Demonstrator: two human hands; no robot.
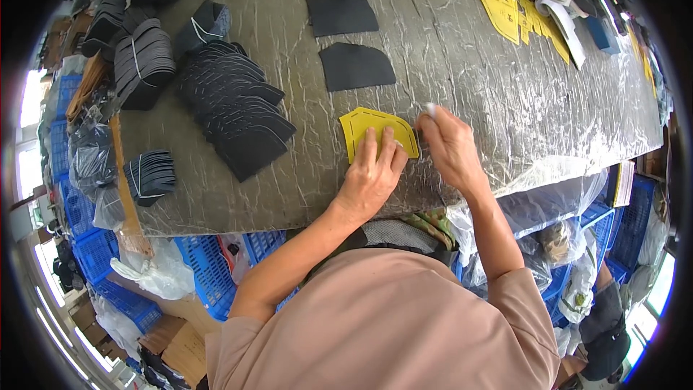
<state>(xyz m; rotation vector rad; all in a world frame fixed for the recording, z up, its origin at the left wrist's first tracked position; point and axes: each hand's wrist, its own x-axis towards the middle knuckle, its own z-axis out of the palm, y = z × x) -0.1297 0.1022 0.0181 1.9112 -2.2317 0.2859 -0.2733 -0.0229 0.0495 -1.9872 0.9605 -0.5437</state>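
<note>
Under the spread fingertips of my left hand point(370, 177) lies a yellow template point(368, 121) with dashed slots along its edges, flat on the table. Whether a dark piece lies beneath it, I cannot tell. My right hand point(452, 150) is closed just beside the template's right edge. A slim thing with a white end point(431, 110) sticks up from its fingers; the rest of it is hidden in the grip. Two black cut pieces, an upper one point(342, 12) and a lower one point(359, 66), lie separately beyond the template.
Fanned black pieces point(253, 141) cover the table point(289, 206) to the left, near tied bundles point(144, 61) and a smaller bundle point(150, 175). More yellow templates point(498, 11) and papers lie far right. Blue crates point(206, 271) and plastic bags point(162, 269) crowd below the front edge.
</note>
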